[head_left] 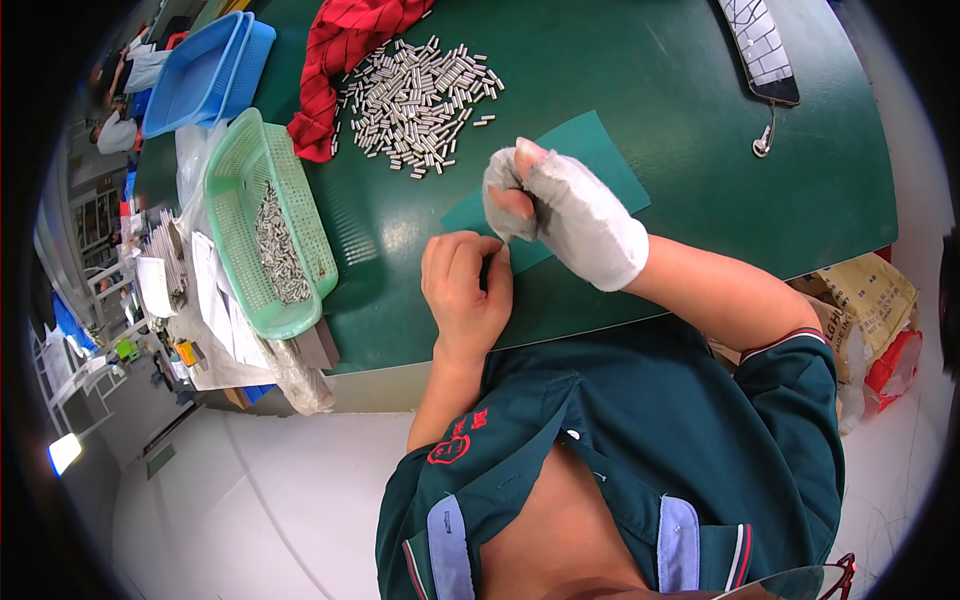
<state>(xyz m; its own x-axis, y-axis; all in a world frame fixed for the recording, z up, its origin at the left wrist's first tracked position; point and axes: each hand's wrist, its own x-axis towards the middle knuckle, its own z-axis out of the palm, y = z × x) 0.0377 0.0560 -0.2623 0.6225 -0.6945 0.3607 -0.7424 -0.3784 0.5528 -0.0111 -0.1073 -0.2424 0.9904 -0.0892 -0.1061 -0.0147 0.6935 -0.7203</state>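
My bare left hand (pixel 465 285) is closed, with thumb and forefinger pinched together over the front of the green table (pixel 700 190). Right beside it, my right hand (pixel 575 215) wears a whitish glove with grey smudges that leaves the fingertips bare. Its fingers are curled in; whatever they hold is hidden. Both hands meet above a flat teal sheet (pixel 605 160). Beyond them lies a loose pile of short silvery metal pins (pixel 415 105), a few scattered at its edge.
A light green basket (pixel 320 235) with small metal pieces (pixel 280 250) stands at left. Blue trays (pixel 195 85) are behind it. A red striped cloth (pixel 318 95) touches the pile. A phone (pixel 760 50) lies far right; bags (pixel 870 300) sit below the table's right edge.
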